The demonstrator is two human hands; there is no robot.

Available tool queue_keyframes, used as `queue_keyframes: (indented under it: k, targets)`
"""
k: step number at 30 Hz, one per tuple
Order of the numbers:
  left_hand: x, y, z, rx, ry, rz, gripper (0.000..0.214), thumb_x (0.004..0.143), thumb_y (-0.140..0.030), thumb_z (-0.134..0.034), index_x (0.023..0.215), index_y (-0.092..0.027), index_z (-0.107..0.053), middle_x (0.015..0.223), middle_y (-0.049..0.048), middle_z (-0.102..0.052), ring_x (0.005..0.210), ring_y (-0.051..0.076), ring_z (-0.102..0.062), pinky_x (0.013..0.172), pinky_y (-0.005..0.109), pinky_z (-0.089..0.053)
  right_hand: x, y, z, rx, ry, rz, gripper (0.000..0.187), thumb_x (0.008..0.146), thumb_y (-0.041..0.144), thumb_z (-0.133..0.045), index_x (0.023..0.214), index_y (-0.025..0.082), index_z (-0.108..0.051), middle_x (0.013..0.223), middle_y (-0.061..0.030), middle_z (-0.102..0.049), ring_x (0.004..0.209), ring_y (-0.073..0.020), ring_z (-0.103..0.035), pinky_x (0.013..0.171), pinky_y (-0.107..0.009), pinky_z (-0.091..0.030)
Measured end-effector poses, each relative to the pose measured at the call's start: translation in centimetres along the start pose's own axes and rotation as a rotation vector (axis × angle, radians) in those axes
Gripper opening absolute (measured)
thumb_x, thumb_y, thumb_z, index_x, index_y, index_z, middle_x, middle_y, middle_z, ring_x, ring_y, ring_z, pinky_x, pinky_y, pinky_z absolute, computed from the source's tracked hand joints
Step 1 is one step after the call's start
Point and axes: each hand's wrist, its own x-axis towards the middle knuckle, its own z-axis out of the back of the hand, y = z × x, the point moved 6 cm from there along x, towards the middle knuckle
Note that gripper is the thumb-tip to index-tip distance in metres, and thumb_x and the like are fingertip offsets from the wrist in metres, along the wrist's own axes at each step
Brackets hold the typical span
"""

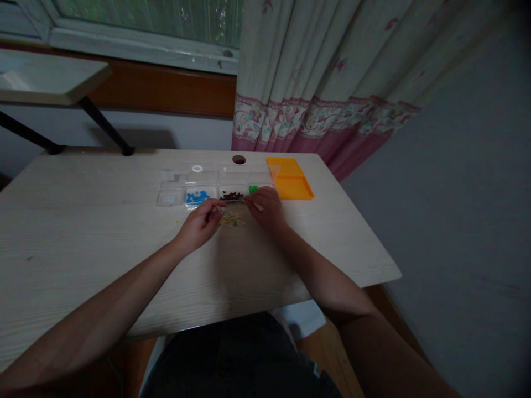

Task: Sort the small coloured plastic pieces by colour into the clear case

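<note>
A clear plastic organiser box (178,182) lies on the pale wooden table (83,243). Its compartments hold blue beads (197,195), dark brown beads (231,195) and green beads (253,189). A small loose pile of mixed beads (232,220) lies on the table just in front of the box. My left hand (201,224) rests beside that pile with its fingers pinched together. My right hand (267,207) sits at the box's front edge near the green beads, fingers curled in a pinch around something thin and pale. What either hand holds is too small to make out.
An orange tray (290,179) lies to the right of the box. A round cable hole (239,159) is in the table's far edge. A floral curtain (315,72) hangs behind, and a second table (45,77) stands at the far left under the window.
</note>
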Motion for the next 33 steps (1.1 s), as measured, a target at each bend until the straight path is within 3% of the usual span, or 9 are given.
queue_keyframes:
  k: [4,9,25,29,33]
  targets:
    - [0.0,-0.2,0.1,0.045,-0.003,-0.055,0.024,0.096,-0.032,-0.047,0.114,-0.021,-0.058,0.073,-0.0024,-0.047,0.064,0.012,-0.046,0.060,0.023,-0.039,0.0,-4.4,1.0,-0.124,-0.055,-0.231,0.026,0.094,0.039,-0.057,0.088,0.023,-0.076,0.084,-0.0038,-0.073,0.086,-0.0196,-0.060,0.085,-0.035,-0.042]
    - [0.1,-0.1,0.1,0.063,-0.008,-0.066,0.023,0.095,-0.032,-0.048,0.113,-0.021,-0.058,0.074,-0.0023,-0.049,0.066,0.012,-0.047,0.062,0.023,-0.038,-0.5,-6.1,1.6,-0.178,-0.151,-0.345,0.029,0.096,0.039,-0.055,0.090,0.021,-0.077,0.087,-0.0056,-0.074,0.089,-0.0205,-0.059,0.087,-0.035,-0.040]
    - [0.2,-0.2,0.2,0.165,-0.001,-0.135,0.024,0.096,-0.030,-0.047,0.113,-0.020,-0.060,0.076,-0.0004,-0.053,0.069,0.013,-0.051,0.066,0.025,-0.042,-0.8,-6.2,1.4,-0.188,-0.162,-0.320,0.026,0.096,0.037,-0.055,0.097,0.022,-0.077,0.091,-0.0053,-0.074,0.092,-0.0212,-0.059,0.088,-0.036,-0.040]
    - [0.0,-1.1,-0.6,0.311,0.132,-0.273,0.026,0.094,-0.030,-0.051,0.115,-0.020,-0.063,0.093,0.0056,-0.061,0.091,0.020,-0.056,0.086,0.035,-0.044,-0.7,-5.9,1.6,-0.180,-0.186,-0.302,0.027,0.096,0.038,-0.055,0.095,0.022,-0.077,0.090,-0.0047,-0.074,0.090,-0.0208,-0.059,0.087,-0.035,-0.041]
    - [-0.4,-1.2,-1.8,0.478,0.249,-0.345,0.035,0.089,-0.038,-0.061,0.121,-0.024,-0.064,0.108,0.0091,-0.059,0.103,0.025,-0.053,0.091,0.040,-0.044,-0.7,-5.7,1.6,-0.162,-0.186,-0.296,0.028,0.096,0.039,-0.054,0.094,0.023,-0.076,0.090,-0.0045,-0.074,0.090,-0.0207,-0.059,0.087,-0.035,-0.041]
